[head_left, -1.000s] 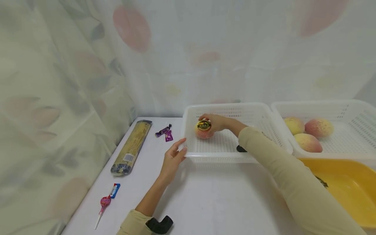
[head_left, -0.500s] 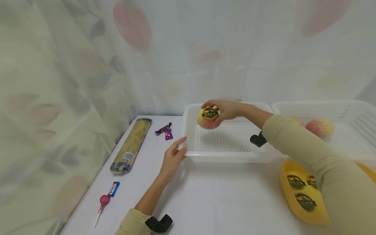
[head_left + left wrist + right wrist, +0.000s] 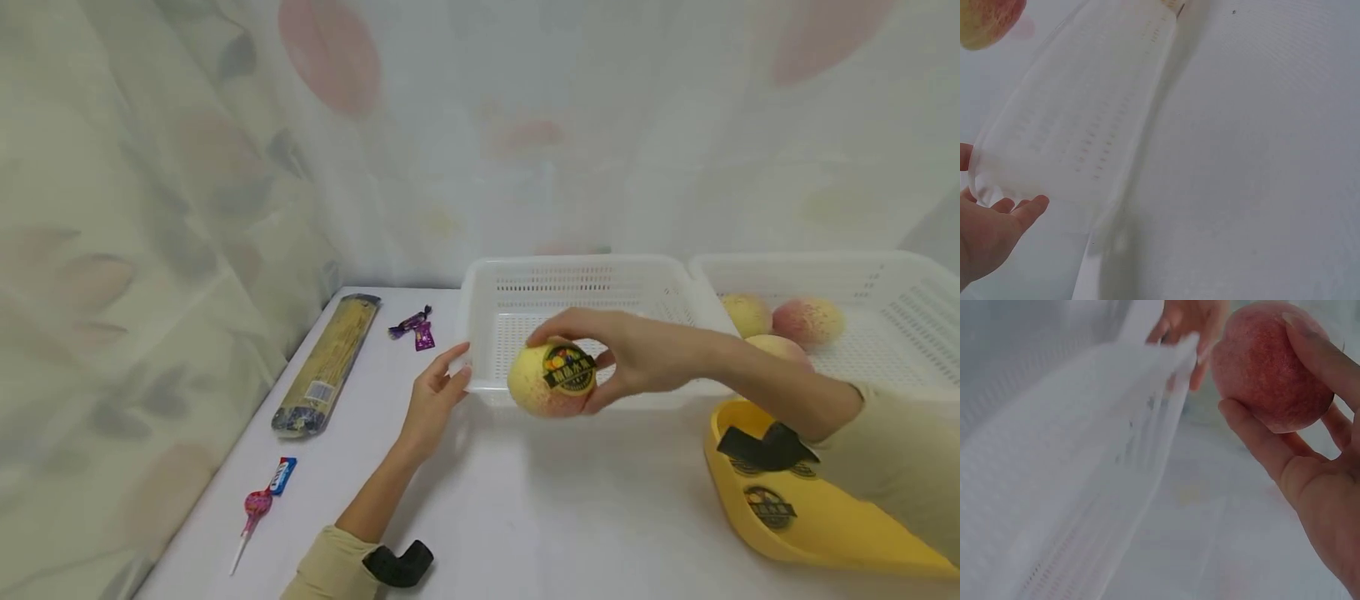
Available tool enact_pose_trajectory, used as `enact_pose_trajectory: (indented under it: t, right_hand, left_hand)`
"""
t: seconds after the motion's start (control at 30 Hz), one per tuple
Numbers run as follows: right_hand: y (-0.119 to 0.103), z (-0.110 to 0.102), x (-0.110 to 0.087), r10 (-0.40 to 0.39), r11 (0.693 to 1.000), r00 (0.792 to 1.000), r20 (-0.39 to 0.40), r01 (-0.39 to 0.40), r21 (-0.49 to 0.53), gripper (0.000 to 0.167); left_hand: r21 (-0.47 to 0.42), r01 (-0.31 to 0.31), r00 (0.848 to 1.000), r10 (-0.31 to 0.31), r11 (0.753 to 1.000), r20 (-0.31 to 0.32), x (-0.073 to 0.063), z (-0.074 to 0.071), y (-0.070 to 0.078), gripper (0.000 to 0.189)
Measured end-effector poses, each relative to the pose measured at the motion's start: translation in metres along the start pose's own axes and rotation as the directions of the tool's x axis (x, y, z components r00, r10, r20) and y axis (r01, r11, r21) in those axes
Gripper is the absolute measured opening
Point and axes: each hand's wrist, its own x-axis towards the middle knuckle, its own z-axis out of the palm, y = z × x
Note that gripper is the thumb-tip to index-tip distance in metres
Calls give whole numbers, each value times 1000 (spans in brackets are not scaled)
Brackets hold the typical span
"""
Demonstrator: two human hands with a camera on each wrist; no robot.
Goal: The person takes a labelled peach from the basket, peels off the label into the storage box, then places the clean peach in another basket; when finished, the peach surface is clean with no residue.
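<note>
My right hand (image 3: 633, 354) holds a yellow-pink peach (image 3: 531, 383) with a round black fruit sticker, up in front of the left white plastic basket (image 3: 577, 262). In the right wrist view the peach's redder side (image 3: 1266, 369) shows, with thumb and fingers spread around it. My left hand (image 3: 435, 404) pinches that basket's near left corner. The left wrist view shows the left hand's (image 3: 991, 234) fingers on both sides of the basket's rim. Part of the peach also appears at the upper left there.
Several peaches (image 3: 808, 323) lie in a second white basket (image 3: 795, 262) at right. A yellow basin (image 3: 750, 533) with round stickers (image 3: 769, 507) stands before it, partly behind my right sleeve. At left are a noodle pack (image 3: 330, 367), purple candies (image 3: 414, 325) and a lollipop (image 3: 257, 503).
My right hand has lifted the peach out of the left basket and brought it nearer, over the basket's front edge. The left hand has stayed at the basket's corner.
</note>
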Motion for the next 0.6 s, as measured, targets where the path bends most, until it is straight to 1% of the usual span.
enact_pose_trajectory:
  t: [0.13,0.23,0.3,0.43,0.5,0.6]
  right_hand:
    - [3,30,-17,-13,997,999,32,11,75,75]
    - [13,52,-26,0,992,998,64,-8,123,74]
    - [19,65,-30,25,990,997,78,-35,140,74]
    - [31,85,-34,70,987,993,96,-83,134,74]
    - [36,93,-35,71,990,992,102,-83,115,74]
    - [41,101,-37,60,992,992,110,-72,108,74]
  left_hand:
    - [8,-2,1000,2,1000,2,0,-1,1,42]
    - [6,5,1000,-5,1000,-2,0,-2,2,42]
    - [5,7,1000,-7,1000,-1,0,-2,2,42]
    - [14,9,1000,-9,1000,4,1,-3,3,43]
    - [33,15,1000,-16,999,8,2,-4,3,43]
    - [90,25,999,-27,996,22,3,-7,5,45]
